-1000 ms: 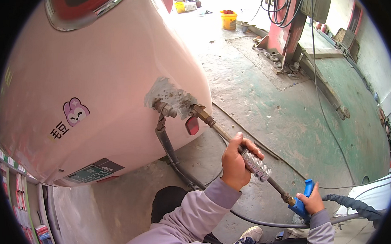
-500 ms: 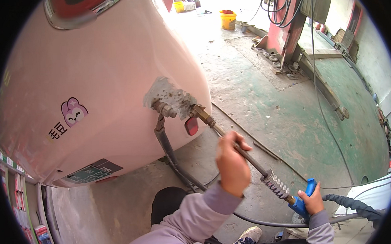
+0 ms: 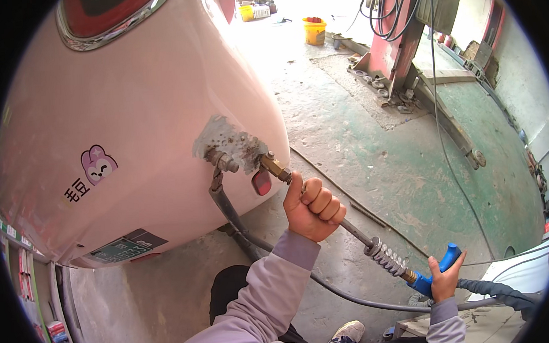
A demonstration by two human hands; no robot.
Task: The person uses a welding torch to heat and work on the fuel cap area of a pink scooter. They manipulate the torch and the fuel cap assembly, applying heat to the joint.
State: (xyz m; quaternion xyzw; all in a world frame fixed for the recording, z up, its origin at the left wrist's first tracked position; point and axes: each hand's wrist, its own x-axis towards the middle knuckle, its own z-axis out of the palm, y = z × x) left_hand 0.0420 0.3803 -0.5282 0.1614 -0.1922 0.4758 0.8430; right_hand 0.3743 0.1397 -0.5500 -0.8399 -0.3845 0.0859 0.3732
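Note:
A slide-hammer dent puller (image 3: 358, 234) slants from the car's bumper toward the lower right. My left hand (image 3: 313, 209) makes a fist round its rod, just behind the brass head (image 3: 275, 166); whatever lies inside the fist is hidden. My right hand (image 3: 446, 279) grips the blue handle (image 3: 452, 255) at the rear end, past the coil spring (image 3: 389, 261). The brass head's tip meets the edge of a bare-metal, pitted patch (image 3: 229, 135) on the pink car (image 3: 142, 97). Beside it, a metal clamp (image 3: 222, 159) with a thick cable sits on the patch.
A dark cable (image 3: 353, 299) curves across the floor below the puller, and a thin rod (image 3: 374, 213) lies to its right. A red lift post (image 3: 387, 50) stands at the upper right, near a yellow bucket (image 3: 314, 31). Shelves (image 3: 23, 280) line the lower left.
My left hand, blurred before, has slid along the rod toward the brass head and closed into a firm fist. My right hand stays on the blue handle. The view has shifted slightly.

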